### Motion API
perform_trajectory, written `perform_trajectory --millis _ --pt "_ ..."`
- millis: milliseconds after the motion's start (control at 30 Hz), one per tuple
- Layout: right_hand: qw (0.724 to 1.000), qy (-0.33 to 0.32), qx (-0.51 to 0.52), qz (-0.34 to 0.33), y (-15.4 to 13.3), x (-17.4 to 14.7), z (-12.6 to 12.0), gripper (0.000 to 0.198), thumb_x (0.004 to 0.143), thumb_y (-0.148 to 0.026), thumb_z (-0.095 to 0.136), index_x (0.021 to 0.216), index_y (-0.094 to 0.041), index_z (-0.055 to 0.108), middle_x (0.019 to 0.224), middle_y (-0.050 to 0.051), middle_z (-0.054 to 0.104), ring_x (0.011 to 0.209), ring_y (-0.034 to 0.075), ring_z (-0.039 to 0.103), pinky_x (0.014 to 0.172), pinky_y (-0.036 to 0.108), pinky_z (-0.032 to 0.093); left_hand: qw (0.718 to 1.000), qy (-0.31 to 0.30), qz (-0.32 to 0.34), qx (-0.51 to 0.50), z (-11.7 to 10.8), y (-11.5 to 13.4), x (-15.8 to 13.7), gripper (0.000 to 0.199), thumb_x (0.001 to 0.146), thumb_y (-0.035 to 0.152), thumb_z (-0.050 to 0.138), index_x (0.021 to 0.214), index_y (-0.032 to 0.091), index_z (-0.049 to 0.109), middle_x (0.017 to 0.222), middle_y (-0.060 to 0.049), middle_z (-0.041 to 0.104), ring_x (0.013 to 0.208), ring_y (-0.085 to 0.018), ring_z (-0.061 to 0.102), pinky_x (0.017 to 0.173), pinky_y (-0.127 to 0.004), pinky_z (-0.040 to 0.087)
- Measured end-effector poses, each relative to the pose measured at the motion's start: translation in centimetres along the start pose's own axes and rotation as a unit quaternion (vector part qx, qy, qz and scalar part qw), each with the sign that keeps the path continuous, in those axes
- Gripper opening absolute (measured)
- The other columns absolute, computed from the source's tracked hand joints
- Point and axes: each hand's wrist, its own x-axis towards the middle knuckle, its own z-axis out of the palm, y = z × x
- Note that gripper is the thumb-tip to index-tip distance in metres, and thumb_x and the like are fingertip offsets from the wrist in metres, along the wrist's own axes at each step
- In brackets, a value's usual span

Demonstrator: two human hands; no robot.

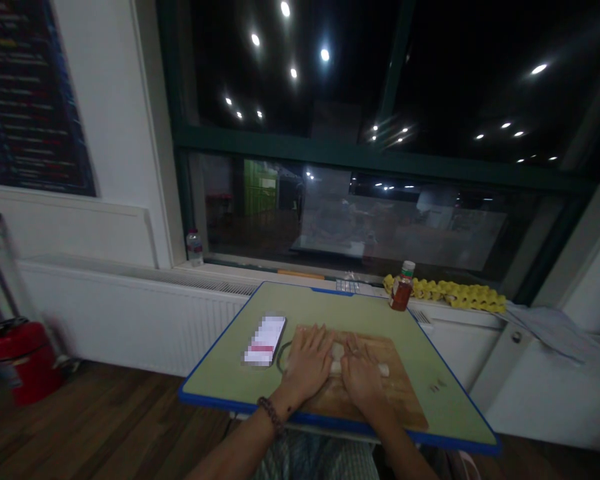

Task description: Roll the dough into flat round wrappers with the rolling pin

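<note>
On a wooden cutting board (405, 400), a pale roll that looks like dough (384, 369) lies crosswise under my hands. My left hand (310, 353) rests over its left part, fingers stretched forward and flat. Over the right part lies my right hand (363, 370), palm down, with its fingers a little bent and apart. Some of the pale material shows between the two hands; most of the roll is hidden beneath them. A round dark rim (281, 359) peeks out at the board's left edge, mostly covered, and I cannot tell what it belongs to.
The light green table (460, 413) has a blue edge. A lit phone (265, 341) lies left of the board. At the back right stands a bottle of reddish-brown contents (401, 288), near yellow egg trays (460, 295) on the sill. A fire extinguisher (25, 360) stands on the floor.
</note>
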Motion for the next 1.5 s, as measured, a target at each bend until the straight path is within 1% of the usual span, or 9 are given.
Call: perform_trajectory --millis 167,333,600,700,1033,1200,1267,1400,1500 --pt "0.999 0.034 0.009 -0.001 -0.1 -1.3 0.4 0.052 0.092 -0.015 0.026 0.137 -0.005 0.049 0.147 0.012 0.041 0.142 0.022 0.028 0.117 0.037 0.020 1.000 0.023 0.017 0.010 -0.7 0.7 -1.2 0.045 0.099 0.032 0.030 0.140 0.024 0.045 0.148 -0.007 0.045 0.139 -0.024 0.034 0.116 -0.053 0.018" --pt "1.000 0.014 0.010 -0.002 -0.1 -0.8 0.2 0.051 0.092 -0.016 0.027 0.136 -0.004 0.049 0.147 0.013 0.041 0.141 0.022 0.028 0.117 0.037 0.019 1.000 0.000 0.011 0.003 0.0 0.3 -0.8 0.045 0.099 0.031 0.027 0.140 0.025 0.045 0.148 -0.006 0.045 0.139 -0.024 0.034 0.117 -0.052 0.018" --pt "0.999 -0.044 -0.020 -0.022 0.2 4.1 -0.1 0.049 0.096 -0.021 0.025 0.135 -0.011 0.052 0.147 0.014 0.040 0.142 0.026 0.026 0.115 0.047 0.018 0.988 -0.141 -0.067 -0.008 0.4 -1.8 4.0 0.055 0.096 0.030 0.026 0.149 0.015 0.029 0.158 -0.012 0.022 0.146 -0.029 0.015 0.116 -0.055 0.015" --pt "0.998 -0.048 -0.019 -0.022 0.3 4.5 -0.1 0.049 0.097 -0.021 0.023 0.135 -0.013 0.053 0.147 0.013 0.041 0.143 0.025 0.024 0.114 0.047 0.017 0.985 -0.145 -0.091 0.000 0.3 -1.7 4.3 0.057 0.096 0.030 0.027 0.151 0.012 0.025 0.158 -0.014 0.018 0.146 -0.031 0.012 0.116 -0.055 0.013" --pt "0.997 -0.012 0.032 -0.066 0.3 0.3 -0.1 0.052 0.095 -0.019 0.024 0.143 -0.008 0.040 0.150 0.010 0.039 0.143 0.023 0.023 0.119 0.043 0.013 1.000 -0.003 -0.010 0.010 -0.3 0.5 -0.2 0.047 0.099 0.033 0.029 0.144 0.024 0.039 0.151 -0.008 0.040 0.141 -0.027 0.029 0.116 -0.055 0.016" --pt "0.990 0.039 0.055 -0.127 1.4 -3.0 0.2 0.050 0.096 -0.025 0.030 0.146 -0.019 0.038 0.154 0.005 0.032 0.145 0.022 0.018 0.117 0.045 0.022 0.998 0.025 0.060 -0.010 -1.8 1.5 -3.7 0.052 0.097 0.042 0.039 0.146 0.025 0.036 0.152 -0.005 0.039 0.140 -0.026 0.030 0.114 -0.048 0.025" --pt "0.988 0.053 0.068 -0.131 2.6 -4.2 0.2 0.052 0.097 -0.036 0.034 0.148 -0.023 0.034 0.157 0.004 0.027 0.144 0.022 0.020 0.115 0.044 0.027 0.995 0.026 0.091 -0.015 -2.0 1.1 -5.1 0.051 0.097 0.042 0.040 0.147 0.029 0.033 0.151 -0.003 0.040 0.137 -0.025 0.034 0.111 -0.046 0.030" --pt "0.990 0.035 0.087 -0.100 5.4 -4.9 -0.1 0.044 0.094 -0.037 0.047 0.137 -0.028 0.049 0.140 0.005 0.051 0.131 0.022 0.044 0.109 0.039 0.037 0.998 0.010 0.058 -0.008 -2.5 -0.8 -6.1 0.044 0.096 0.040 0.047 0.138 0.027 0.045 0.137 -0.006 0.053 0.123 -0.025 0.048 0.101 -0.042 0.040" --pt "0.989 -0.002 0.092 -0.113 6.8 -4.3 -0.7 0.033 0.091 -0.031 0.051 0.123 -0.027 0.061 0.126 0.006 0.062 0.119 0.023 0.054 0.105 0.038 0.039 0.998 -0.038 0.058 0.013 -3.4 -1.9 -5.5 0.027 0.094 0.038 0.051 0.117 0.024 0.059 0.119 -0.005 0.062 0.111 -0.025 0.054 0.094 -0.040 0.042"
